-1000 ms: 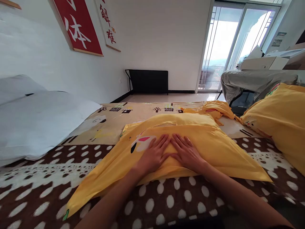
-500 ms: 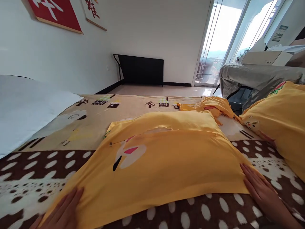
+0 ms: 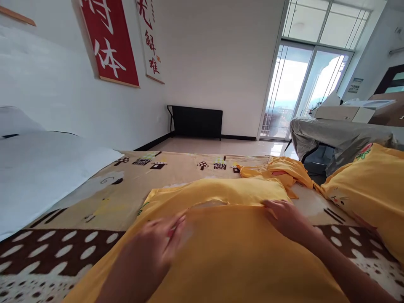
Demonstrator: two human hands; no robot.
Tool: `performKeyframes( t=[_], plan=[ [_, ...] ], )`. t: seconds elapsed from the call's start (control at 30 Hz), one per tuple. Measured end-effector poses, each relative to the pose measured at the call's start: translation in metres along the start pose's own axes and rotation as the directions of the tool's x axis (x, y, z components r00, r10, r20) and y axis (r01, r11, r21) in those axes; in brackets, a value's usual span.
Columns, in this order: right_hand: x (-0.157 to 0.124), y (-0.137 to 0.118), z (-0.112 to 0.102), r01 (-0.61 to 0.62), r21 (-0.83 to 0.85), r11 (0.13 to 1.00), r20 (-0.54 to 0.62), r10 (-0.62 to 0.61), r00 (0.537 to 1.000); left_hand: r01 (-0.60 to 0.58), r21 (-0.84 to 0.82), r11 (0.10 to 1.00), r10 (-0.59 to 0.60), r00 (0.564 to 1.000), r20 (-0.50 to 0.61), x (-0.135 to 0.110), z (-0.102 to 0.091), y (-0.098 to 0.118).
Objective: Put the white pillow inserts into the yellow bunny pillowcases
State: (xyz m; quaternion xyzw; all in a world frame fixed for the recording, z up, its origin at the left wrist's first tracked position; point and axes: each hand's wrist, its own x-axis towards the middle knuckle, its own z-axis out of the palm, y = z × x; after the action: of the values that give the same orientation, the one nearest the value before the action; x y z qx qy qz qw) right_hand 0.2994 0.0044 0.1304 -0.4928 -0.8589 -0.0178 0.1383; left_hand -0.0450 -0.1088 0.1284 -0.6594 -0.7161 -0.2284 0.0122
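Note:
A yellow pillowcase [image 3: 221,244] with a printed figure lies spread on the bed in front of me. A slit-like opening [image 3: 211,203] runs across its far part, and something pale shows through it. At the right end of this opening, my right hand [image 3: 285,221] is closed with its fingertips pinching the fabric edge. My left hand [image 3: 158,242], blurred by motion, has its fingers curled at the opening's left end, on the fabric edge. The left hand covers most of the printed figure.
A patterned brown and beige blanket [image 3: 176,166] covers the bed. White pillows [image 3: 53,168] lie at the left. A filled yellow pillow [image 3: 372,198] sits at the right, beside crumpled yellow fabric [image 3: 284,170]. Beyond stands a plastic-covered piece of furniture [image 3: 341,130] with boxes.
Both hands have moved from the pillowcase's near corners forward and inward to its opening, and their flat fingers have closed on the fabric edge. The view has tilted up.

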Motion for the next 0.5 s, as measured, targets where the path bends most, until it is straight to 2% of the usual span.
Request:
performKeyframes(
  t=[0.07, 0.1, 0.17, 0.23, 0.3, 0.37, 0.43, 0.5],
  plan=[
    [0.055, -0.023, -0.003, 0.146, 0.085, 0.986, -0.049, -0.142, 0.989, -0.049, -0.051, 0.997, 0.051, 0.998, 0.038, 0.062, -0.006, 0.046],
    [0.08, -0.031, -0.001, 0.211, 0.104, 0.972, -0.051, -0.206, 0.977, -0.067, -0.052, 0.996, 0.071, 0.994, 0.08, 0.093, -0.003, 0.062],
    [0.125, -0.039, 0.009, 0.288, 0.112, 0.951, -0.004, -0.289, 0.957, -0.123, -0.057, 0.991, 0.13, 0.981, 0.142, 0.147, 0.012, 0.078],
    [0.156, -0.038, 0.026, 0.29, 0.117, 0.95, 0.052, -0.297, 0.953, -0.189, -0.067, 0.98, 0.2, 0.954, 0.224, 0.183, 0.038, 0.078],
    [0.173, -0.031, 0.048, 0.258, 0.125, 0.958, 0.089, -0.27, 0.959, -0.243, -0.081, 0.967, 0.256, 0.92, 0.297, 0.198, 0.069, 0.07],
    [0.177, -0.022, 0.074, 0.213, 0.136, 0.968, 0.113, -0.228, 0.967, -0.275, -0.093, 0.957, 0.29, 0.895, 0.34, 0.197, 0.099, 0.058],
    [0.175, -0.012, 0.095, 0.164, 0.153, 0.974, 0.129, -0.185, 0.974, -0.283, -0.104, 0.953, 0.302, 0.887, 0.349, 0.19, 0.122, 0.048],
    [0.173, -0.002, 0.109, 0.133, 0.18, 0.975, 0.135, -0.158, 0.978, -0.264, -0.113, 0.958, 0.286, 0.896, 0.341, 0.188, 0.137, 0.04]
  ],
)
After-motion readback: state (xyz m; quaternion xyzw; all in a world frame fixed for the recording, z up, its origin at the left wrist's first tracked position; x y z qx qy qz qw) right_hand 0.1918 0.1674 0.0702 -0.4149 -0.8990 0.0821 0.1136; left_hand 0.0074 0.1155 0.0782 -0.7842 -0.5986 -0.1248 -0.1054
